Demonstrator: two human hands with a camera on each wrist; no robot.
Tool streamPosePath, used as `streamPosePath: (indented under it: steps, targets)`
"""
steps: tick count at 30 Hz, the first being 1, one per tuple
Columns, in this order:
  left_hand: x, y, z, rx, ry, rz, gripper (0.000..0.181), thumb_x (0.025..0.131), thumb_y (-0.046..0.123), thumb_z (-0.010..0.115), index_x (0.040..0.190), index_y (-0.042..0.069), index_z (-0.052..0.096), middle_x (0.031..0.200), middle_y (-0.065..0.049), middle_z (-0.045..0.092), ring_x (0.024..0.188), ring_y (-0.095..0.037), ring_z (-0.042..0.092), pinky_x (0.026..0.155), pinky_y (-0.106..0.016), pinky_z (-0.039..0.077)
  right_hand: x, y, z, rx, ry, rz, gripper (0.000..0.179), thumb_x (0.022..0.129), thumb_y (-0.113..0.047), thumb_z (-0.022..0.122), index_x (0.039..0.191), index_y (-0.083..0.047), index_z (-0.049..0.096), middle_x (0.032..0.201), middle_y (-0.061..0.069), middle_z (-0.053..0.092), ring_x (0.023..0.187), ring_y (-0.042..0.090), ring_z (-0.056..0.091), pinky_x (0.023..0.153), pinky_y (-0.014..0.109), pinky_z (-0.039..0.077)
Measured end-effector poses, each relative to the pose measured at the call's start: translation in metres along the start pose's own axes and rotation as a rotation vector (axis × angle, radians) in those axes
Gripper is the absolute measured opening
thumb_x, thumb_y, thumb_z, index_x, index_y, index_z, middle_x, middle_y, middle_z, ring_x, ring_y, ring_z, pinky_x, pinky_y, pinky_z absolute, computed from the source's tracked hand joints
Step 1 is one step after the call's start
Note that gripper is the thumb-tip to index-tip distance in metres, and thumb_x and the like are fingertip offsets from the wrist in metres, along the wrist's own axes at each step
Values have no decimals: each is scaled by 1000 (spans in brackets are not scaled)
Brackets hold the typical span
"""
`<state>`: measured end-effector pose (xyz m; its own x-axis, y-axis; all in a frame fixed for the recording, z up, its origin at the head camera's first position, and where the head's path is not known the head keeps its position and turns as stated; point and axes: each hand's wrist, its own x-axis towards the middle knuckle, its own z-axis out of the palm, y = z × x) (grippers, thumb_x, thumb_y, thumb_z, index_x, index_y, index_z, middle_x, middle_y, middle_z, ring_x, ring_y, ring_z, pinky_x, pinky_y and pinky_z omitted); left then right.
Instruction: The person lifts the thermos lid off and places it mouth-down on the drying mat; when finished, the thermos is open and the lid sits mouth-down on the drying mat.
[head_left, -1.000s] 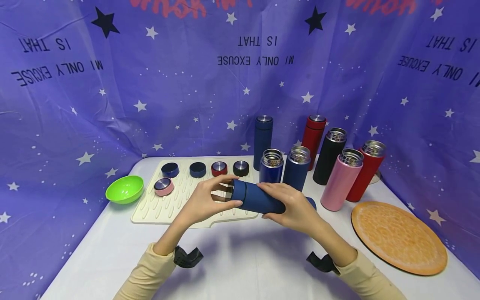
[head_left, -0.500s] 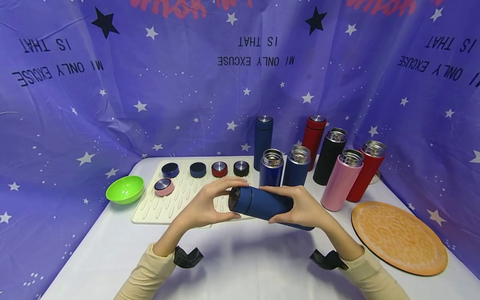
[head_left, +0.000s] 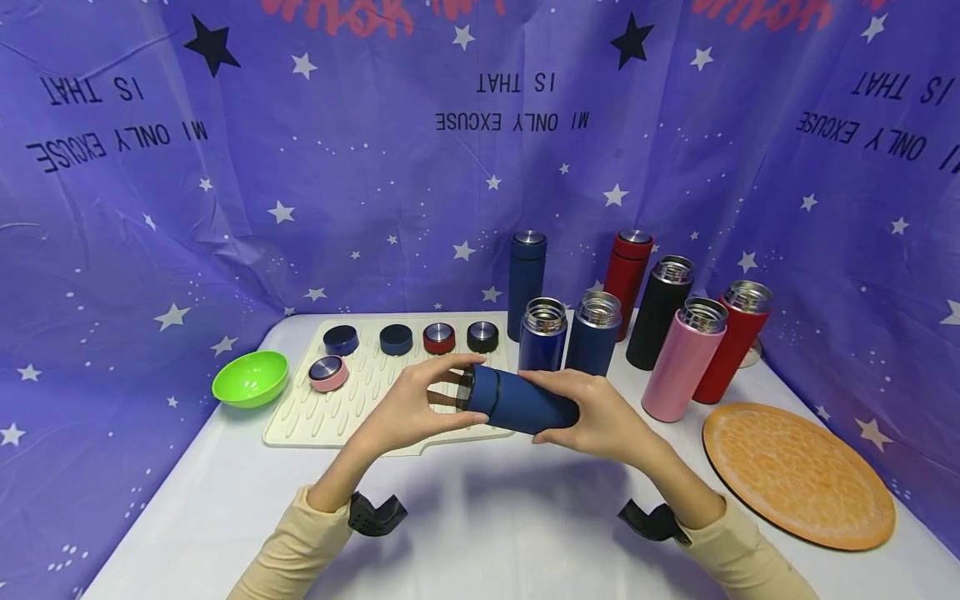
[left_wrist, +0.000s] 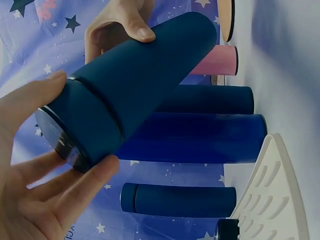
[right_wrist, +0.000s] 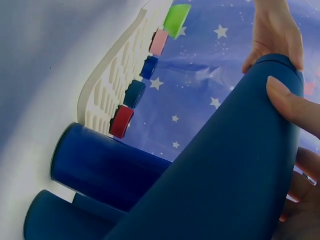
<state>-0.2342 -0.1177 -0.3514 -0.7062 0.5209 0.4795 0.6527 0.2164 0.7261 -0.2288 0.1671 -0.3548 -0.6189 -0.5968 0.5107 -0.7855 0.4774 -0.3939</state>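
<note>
A dark blue thermos [head_left: 532, 404] is held tilted above the table's front half, its lid end pointing left. My left hand [head_left: 408, 408] pinches the lid [left_wrist: 90, 125] between thumb and fingertips, the thumb on one side and fingers on the other. Around the lower body of the bottle, my right hand [head_left: 600, 412] grips with its thumb and fingers. The right wrist view shows the right thumb [right_wrist: 280, 95] lying along the bottle. A thin seam shows between lid and body.
Behind stand lidless bottles: shiny blue [head_left: 542, 343], matte blue [head_left: 592, 337], black [head_left: 658, 321], pink [head_left: 684, 367] and red [head_left: 731, 346]. A white drying mat [head_left: 300, 429] bears several lids. A green bowl [head_left: 250, 379] is left; an orange round mat [head_left: 798, 475] lies right.
The thermos tipped toward the camera, showing its lid top half a second ago, then swung back, lid end facing left. Both hands stay on it.
</note>
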Motion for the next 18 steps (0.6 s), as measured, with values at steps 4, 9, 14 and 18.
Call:
streamPosePath:
  steps: [4,9,14,18]
  targets:
    - [0,0,0,13,11,-41,65,75,23,85,133,19,55,126,-2,60,101,-21,65,77,-29,58,0,-3,1,-48,33,-40,81,63,-28,92,135,-19,57,125,-3,63,106,15,60,88,41,53]
    - [1,0,0,44,-19,13,66,77,20,83,136,15,53,132,-1,56,107,-19,62,83,-33,56,0,-3,0,-43,29,-38,81,63,-26,92,135,-19,57,125,-3,63,106,16,60,87,41,54]
    - [1,12,-1,79,-51,167,69,73,6,84,134,3,53,134,-10,54,117,-23,55,87,-39,55,-1,0,-5,27,-4,1,79,64,-32,91,135,-24,58,121,-5,64,103,14,61,85,39,55]
    - [2,31,-4,62,-73,270,67,69,-6,83,128,-5,53,130,-19,54,121,-28,52,86,-45,55,-1,1,-8,71,-35,44,77,65,-40,89,134,-29,58,116,-4,66,98,12,62,82,37,55]
